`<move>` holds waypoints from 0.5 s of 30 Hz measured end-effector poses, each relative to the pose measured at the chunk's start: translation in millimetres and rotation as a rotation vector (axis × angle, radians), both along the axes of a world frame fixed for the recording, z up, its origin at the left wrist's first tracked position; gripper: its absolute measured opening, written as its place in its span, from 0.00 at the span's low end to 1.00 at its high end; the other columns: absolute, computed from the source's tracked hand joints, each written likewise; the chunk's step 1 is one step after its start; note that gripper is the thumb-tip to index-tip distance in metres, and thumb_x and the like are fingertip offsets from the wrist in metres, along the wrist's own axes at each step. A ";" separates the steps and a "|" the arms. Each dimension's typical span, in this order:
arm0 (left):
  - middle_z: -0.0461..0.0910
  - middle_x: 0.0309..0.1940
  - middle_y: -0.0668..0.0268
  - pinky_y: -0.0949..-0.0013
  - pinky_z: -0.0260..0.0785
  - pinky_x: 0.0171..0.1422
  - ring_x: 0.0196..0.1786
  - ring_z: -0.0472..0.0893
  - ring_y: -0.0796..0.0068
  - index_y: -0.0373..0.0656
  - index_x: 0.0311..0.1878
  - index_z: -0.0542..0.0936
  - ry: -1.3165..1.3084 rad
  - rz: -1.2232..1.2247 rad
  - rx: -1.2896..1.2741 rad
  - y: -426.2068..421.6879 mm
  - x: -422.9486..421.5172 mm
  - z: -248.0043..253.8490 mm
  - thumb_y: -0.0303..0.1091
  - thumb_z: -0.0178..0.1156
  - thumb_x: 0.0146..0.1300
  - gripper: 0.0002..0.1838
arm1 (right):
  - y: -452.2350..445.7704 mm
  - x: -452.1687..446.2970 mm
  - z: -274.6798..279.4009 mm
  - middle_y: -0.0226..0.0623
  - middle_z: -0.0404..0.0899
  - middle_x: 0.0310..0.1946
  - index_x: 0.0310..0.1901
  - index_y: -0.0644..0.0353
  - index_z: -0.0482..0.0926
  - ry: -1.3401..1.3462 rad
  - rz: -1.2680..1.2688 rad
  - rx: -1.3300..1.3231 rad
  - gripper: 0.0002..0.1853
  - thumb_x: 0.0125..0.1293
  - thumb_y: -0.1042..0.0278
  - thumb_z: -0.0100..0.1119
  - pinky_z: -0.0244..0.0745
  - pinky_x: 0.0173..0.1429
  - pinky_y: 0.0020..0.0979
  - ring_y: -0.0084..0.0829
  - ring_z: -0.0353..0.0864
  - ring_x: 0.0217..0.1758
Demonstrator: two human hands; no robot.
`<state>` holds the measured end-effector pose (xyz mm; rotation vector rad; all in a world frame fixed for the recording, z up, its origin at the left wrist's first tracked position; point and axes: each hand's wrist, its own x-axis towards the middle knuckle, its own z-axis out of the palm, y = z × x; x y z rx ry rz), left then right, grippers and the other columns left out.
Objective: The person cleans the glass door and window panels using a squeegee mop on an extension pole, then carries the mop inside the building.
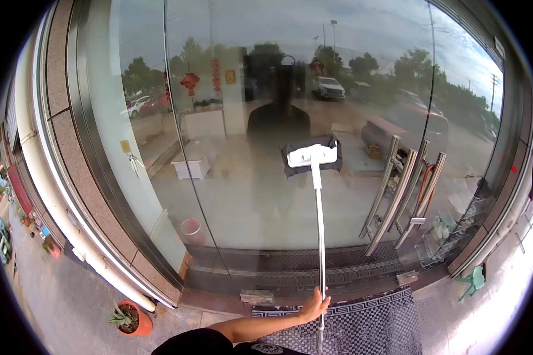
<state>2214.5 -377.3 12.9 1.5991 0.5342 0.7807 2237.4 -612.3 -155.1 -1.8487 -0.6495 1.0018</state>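
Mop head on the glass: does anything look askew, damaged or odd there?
Slightly: the dark cloth around the white plate sits unevenly, its corners sticking out loosely past the plate's edges. I see no obvious crack in the glass around it.

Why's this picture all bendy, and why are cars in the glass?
Head view: the wide lens probably makes the white pipe look curved; the glass door mirrors a white car and a person's dark silhouette; glare washes out the pavement at right.
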 end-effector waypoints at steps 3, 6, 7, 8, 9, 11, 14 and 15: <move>0.70 0.18 0.62 0.65 0.66 0.19 0.14 0.72 0.69 0.38 0.56 0.55 0.000 0.089 0.257 84.5 18.8 178.4 0.32 0.49 0.67 0.19 | 116.5 12.4 78.2 0.29 0.70 0.12 0.21 0.62 0.70 0.111 -0.016 0.302 0.13 0.58 0.66 0.58 0.64 0.19 0.25 0.19 0.70 0.15; 0.67 0.14 0.63 0.61 0.59 0.17 0.13 0.70 0.66 0.38 0.54 0.59 -0.164 0.263 0.529 141.9 24.4 326.8 0.29 0.48 0.66 0.16 | 200.8 0.0 239.3 0.27 0.68 0.12 0.26 0.64 0.70 0.103 0.071 0.512 0.12 0.63 0.66 0.57 0.62 0.17 0.23 0.19 0.68 0.12; 0.67 0.14 0.62 0.62 0.59 0.18 0.14 0.70 0.66 0.39 0.53 0.61 -0.183 0.296 0.523 144.5 23.3 351.5 0.28 0.48 0.65 0.15 | 207.9 -1.3 251.1 0.27 0.68 0.12 0.27 0.64 0.71 0.119 0.082 0.541 0.12 0.64 0.65 0.57 0.61 0.17 0.24 0.19 0.66 0.11; 0.67 0.14 0.62 0.62 0.59 0.18 0.14 0.69 0.66 0.39 0.53 0.61 -0.206 0.293 0.510 144.3 28.9 340.6 0.28 0.49 0.64 0.15 | 205.6 2.6 241.8 0.27 0.68 0.12 0.27 0.64 0.71 0.124 0.039 0.529 0.12 0.62 0.66 0.58 0.61 0.16 0.24 0.19 0.66 0.11; 0.67 0.14 0.62 0.62 0.59 0.18 0.13 0.69 0.66 0.39 0.53 0.62 -0.222 0.290 0.486 141.5 34.4 314.5 0.27 0.49 0.64 0.15 | 197.7 5.5 219.5 0.27 0.68 0.12 0.26 0.64 0.71 0.135 -0.006 0.507 0.12 0.61 0.67 0.58 0.60 0.16 0.24 0.19 0.66 0.11; 0.68 0.16 0.57 0.58 0.61 0.21 0.17 0.73 0.55 0.38 0.51 0.61 -0.150 0.332 0.513 115.9 50.0 185.2 0.27 0.51 0.62 0.15 | 149.9 26.9 97.9 0.27 0.67 0.11 0.19 0.63 0.71 0.056 -0.122 0.260 0.14 0.58 0.66 0.61 0.59 0.18 0.25 0.16 0.65 0.14; 0.72 0.19 0.52 0.55 0.64 0.23 0.21 0.76 0.49 0.36 0.50 0.59 0.073 0.188 0.290 -12.0 39.0 -24.7 0.31 0.52 0.63 0.17 | -31.3 5.2 -45.9 0.28 0.72 0.15 0.22 0.65 0.74 -0.042 -0.118 -0.109 0.04 0.51 0.76 0.55 0.62 0.18 0.25 0.18 0.67 0.14; 0.73 0.21 0.51 0.55 0.67 0.23 0.22 0.77 0.50 0.33 0.50 0.58 0.271 0.059 0.163 -55.9 29.2 -79.2 0.32 0.52 0.63 0.19 | -78.0 -6.8 -49.5 0.30 0.72 0.15 0.23 0.65 0.75 -0.098 -0.101 -0.177 0.04 0.51 0.75 0.55 0.62 0.18 0.26 0.20 0.68 0.14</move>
